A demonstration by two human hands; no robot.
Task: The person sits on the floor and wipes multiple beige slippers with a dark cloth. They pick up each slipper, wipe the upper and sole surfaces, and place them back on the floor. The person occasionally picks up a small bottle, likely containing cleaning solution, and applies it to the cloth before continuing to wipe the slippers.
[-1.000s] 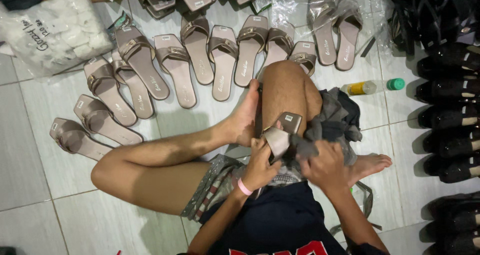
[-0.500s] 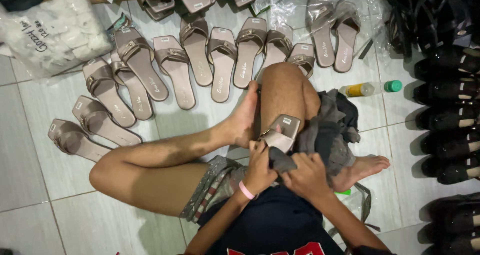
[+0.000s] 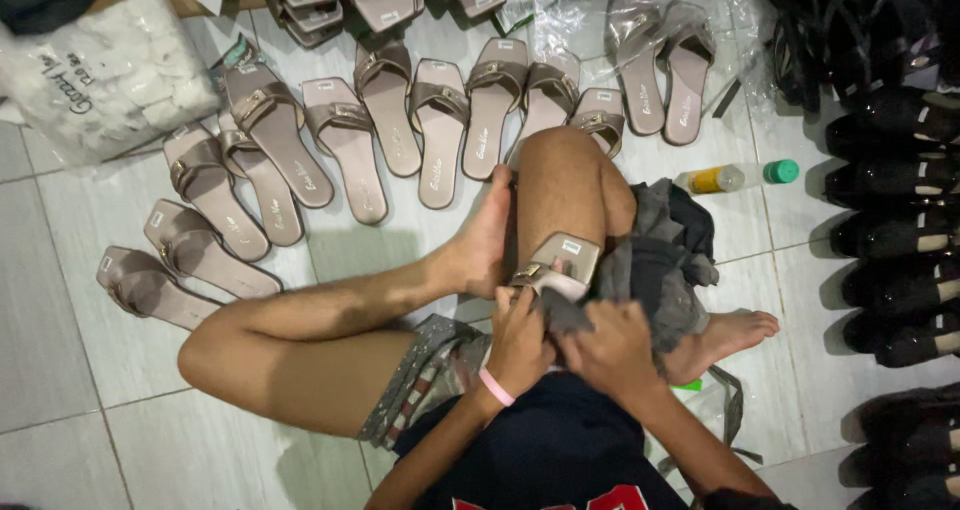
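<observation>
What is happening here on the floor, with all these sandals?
A person sits on the tiled floor. The left hand holds a taupe sandal against the raised knee, and the right hand presses a dark grey cloth to it. More taupe sandals lie in rows ahead; black shoes line the right side.

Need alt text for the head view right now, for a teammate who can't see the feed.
A person seated on a tiled floor holds a taupe slide sandal in the left hand while the right hand presses a dark grey cloth against it. Rows of matching sandals lie ahead, black shoes at right.
</observation>
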